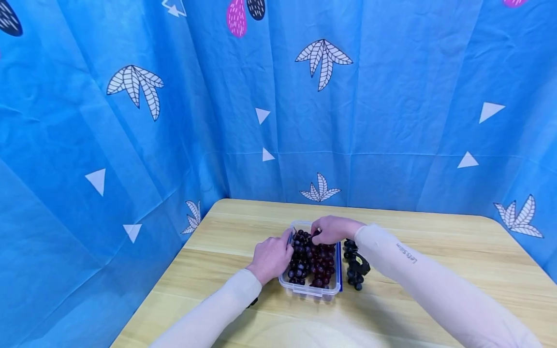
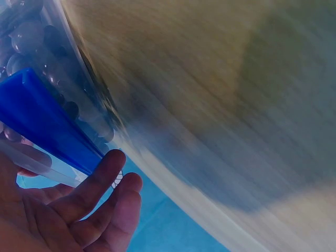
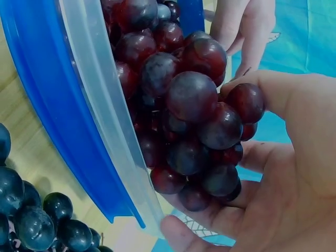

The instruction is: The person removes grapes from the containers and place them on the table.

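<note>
A clear plastic container (image 1: 310, 290) with blue side latches holds dark purple grapes (image 1: 299, 258) and redder grapes (image 1: 319, 270). My left hand (image 1: 271, 256) grips its left rim, the fingers outside beside the blue latch (image 2: 50, 123). My right hand (image 1: 332, 229) is at the far right part of the container. In the right wrist view its fingers and thumb curl round a bunch of red grapes (image 3: 191, 97) at the rim. Part of the bunch merges with the fruit inside.
On the wooden table (image 1: 209, 270), a separate bunch of black grapes (image 1: 354, 278) lies right of the container, partly behind my right wrist. A blue patterned curtain (image 1: 383, 121) hangs behind the table and along its left side.
</note>
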The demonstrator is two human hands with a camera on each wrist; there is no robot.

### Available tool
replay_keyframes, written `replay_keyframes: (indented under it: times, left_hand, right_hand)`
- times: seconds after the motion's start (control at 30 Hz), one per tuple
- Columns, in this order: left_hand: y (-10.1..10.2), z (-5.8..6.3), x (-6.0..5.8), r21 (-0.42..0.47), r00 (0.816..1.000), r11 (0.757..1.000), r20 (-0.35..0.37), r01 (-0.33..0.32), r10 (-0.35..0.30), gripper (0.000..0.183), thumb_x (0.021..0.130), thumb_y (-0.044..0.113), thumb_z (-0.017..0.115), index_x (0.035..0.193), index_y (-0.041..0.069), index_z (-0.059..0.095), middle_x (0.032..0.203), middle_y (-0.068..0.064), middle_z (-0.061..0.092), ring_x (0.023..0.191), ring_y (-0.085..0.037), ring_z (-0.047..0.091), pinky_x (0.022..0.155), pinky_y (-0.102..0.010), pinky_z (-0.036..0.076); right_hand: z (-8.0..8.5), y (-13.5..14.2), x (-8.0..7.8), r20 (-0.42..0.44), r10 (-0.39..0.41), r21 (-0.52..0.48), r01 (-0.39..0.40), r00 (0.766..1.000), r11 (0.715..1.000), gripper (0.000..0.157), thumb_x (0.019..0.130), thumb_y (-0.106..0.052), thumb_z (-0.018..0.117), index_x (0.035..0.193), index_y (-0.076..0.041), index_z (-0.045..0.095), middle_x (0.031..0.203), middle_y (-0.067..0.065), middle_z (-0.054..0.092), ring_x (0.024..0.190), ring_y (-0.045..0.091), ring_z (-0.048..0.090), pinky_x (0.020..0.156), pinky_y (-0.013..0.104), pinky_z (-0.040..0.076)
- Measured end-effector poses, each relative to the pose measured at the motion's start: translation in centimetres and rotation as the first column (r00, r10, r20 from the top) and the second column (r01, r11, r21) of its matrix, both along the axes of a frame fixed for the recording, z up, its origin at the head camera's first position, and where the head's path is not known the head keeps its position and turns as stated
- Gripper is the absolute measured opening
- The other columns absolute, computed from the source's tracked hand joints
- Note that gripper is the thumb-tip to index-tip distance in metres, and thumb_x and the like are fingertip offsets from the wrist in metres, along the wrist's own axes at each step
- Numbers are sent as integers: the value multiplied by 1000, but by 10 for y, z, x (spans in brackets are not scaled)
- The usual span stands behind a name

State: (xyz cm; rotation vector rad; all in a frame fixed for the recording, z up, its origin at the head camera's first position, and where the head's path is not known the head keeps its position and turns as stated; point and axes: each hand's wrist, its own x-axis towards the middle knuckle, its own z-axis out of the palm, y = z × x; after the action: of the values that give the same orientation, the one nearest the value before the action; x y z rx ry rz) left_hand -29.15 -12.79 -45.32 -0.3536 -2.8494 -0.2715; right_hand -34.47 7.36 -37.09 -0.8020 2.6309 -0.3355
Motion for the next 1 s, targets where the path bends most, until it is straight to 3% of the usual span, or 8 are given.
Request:
replay_keyframes:
  times: [0.27, 0.53, 0.8, 1.0]
  left_hand:
    - [1, 1, 0, 3, 1000, 1000, -4, 0, 0, 50, 93, 32, 41, 142, 19, 37, 77, -2, 64, 65, -17, 59, 48, -32, 45]
    - [1, 0, 0, 1, 1000, 1000, 1, -1, 1, 51, 93, 32, 41, 142, 19, 36, 75, -1, 63, 62, -15, 57, 46, -30, 43]
    - [1, -1, -1, -4, 1000, 1000, 0, -5, 5, 50, 93, 32, 41, 141, 19, 37, 73, -1, 63, 62, -16, 58, 47, -31, 43]
    - [1, 0, -1, -6, 1000, 1000, 2, -3, 3, 51, 93, 32, 42, 141, 18, 37, 72, 0, 62, 62, -16, 58, 46, -30, 43]
  right_hand:
    - [3, 5, 7, -2, 26, -24, -26, 1000, 999, 29, 85, -34, 59, 111, -21, 60, 105, -5, 59, 84, 12, 52, 75, 33, 45]
    - [7, 11, 16, 37, 56, -59, -54, 998, 997, 39, 80, -30, 69, 115, -18, 59, 96, -2, 58, 69, 16, 58, 63, 31, 48]
    - [12, 12, 25, -52, 84, -83, -88, 995, 993, 29, 78, -11, 66, 104, -21, 62, 91, -7, 58, 74, 13, 53, 66, 30, 45]
    - [16, 14, 33, -116, 87, -83, -97, 989, 992, 25, 79, -12, 67, 99, -25, 62, 94, -8, 60, 76, 11, 53, 68, 29, 45]
